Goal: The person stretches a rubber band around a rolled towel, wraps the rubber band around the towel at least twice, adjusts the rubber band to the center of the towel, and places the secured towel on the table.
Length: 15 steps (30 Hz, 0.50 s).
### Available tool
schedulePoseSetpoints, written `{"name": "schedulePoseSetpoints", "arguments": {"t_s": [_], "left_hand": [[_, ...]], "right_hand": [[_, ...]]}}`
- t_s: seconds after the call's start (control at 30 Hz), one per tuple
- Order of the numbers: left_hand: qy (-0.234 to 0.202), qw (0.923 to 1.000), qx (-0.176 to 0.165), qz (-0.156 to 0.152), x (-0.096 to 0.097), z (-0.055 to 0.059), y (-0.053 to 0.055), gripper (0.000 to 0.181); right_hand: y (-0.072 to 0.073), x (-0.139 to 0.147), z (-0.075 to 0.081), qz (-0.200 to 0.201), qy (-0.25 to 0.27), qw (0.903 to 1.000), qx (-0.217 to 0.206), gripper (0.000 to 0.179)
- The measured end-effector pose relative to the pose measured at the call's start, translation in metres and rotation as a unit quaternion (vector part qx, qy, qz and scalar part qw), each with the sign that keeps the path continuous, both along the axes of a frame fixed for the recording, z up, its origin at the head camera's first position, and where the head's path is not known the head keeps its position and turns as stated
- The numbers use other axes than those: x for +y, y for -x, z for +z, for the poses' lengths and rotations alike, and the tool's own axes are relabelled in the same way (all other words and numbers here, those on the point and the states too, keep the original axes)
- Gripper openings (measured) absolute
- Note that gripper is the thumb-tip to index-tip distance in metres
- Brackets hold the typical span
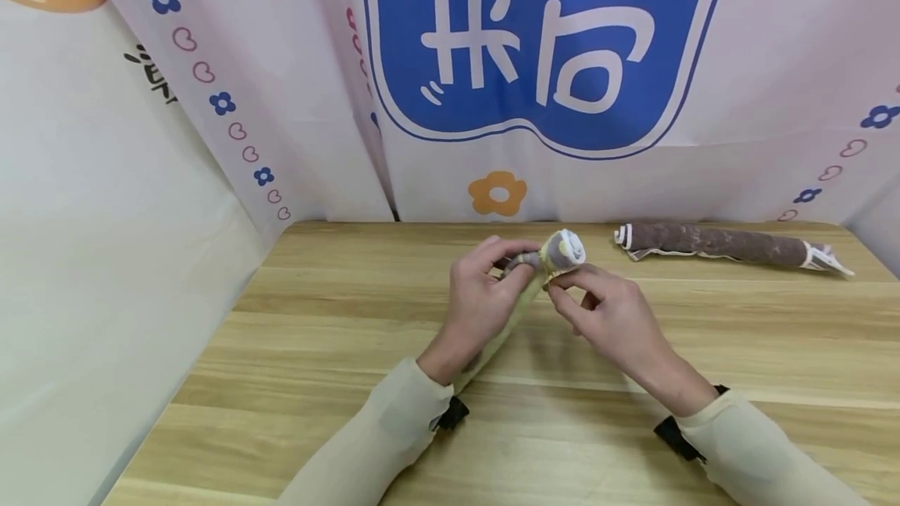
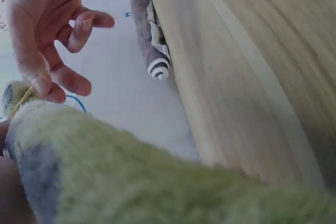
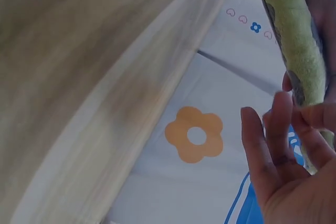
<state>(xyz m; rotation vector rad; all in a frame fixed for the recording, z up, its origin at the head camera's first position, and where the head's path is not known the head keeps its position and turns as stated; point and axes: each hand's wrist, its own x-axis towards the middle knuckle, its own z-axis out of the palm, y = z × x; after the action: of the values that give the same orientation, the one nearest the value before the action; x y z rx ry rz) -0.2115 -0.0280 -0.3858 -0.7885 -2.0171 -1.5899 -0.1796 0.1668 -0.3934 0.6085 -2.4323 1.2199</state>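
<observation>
A rolled towel, pale green with grey patches and a white spiral end, is held up over the table, slanting back along the left forearm. My left hand grips it just below that end, thumb and fingers curled round it. A thin orange rubber band runs round the roll near the end, where the towel is cinched narrower. My right hand pinches the band between thumb and index finger, its other fingers loosely bent. In the right wrist view the green roll passes behind the fingertips.
A second rolled towel, brown with white edges, lies at the table's back right. The wooden table meets a printed white curtain along its back edge. Both wrists wear black straps.
</observation>
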Motion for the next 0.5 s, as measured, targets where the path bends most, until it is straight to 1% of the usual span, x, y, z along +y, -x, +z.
{"name": "schedulePoseSetpoints", "arguments": {"t_s": [0.07, 0.1, 0.3, 0.43, 0.5], "left_hand": [[-0.003, 0.9997, -0.022, 0.005, 0.0007, 0.001, -0.0008, 0.019], [-0.003, 0.9996, -0.027, 0.009, 0.0009, 0.0014, -0.0012, 0.019], [-0.008, 0.9989, -0.041, 0.022, 0.0031, 0.002, -0.0021, 0.021], [-0.014, 0.9979, -0.057, 0.027, 0.0038, 0.0026, -0.0025, 0.022], [-0.019, 0.997, -0.07, 0.027, 0.0039, 0.0027, -0.0024, 0.021]], "right_hand": [[-0.0019, -0.0019, 0.0007, 0.0, 0.01, 0.9999, -0.006, 0.01], [-0.0027, -0.0027, 0.0011, 0.001, 0.017, 0.9998, -0.009, 0.012], [-0.0047, -0.0048, -0.0003, -0.001, 0.035, 0.9994, -0.002, 0.014], [-0.0038, -0.0053, -0.0032, -0.006, 0.028, 0.9994, 0.022, 0.013], [-0.0029, -0.0055, -0.004, -0.004, 0.014, 0.9985, 0.052, 0.011]]}}
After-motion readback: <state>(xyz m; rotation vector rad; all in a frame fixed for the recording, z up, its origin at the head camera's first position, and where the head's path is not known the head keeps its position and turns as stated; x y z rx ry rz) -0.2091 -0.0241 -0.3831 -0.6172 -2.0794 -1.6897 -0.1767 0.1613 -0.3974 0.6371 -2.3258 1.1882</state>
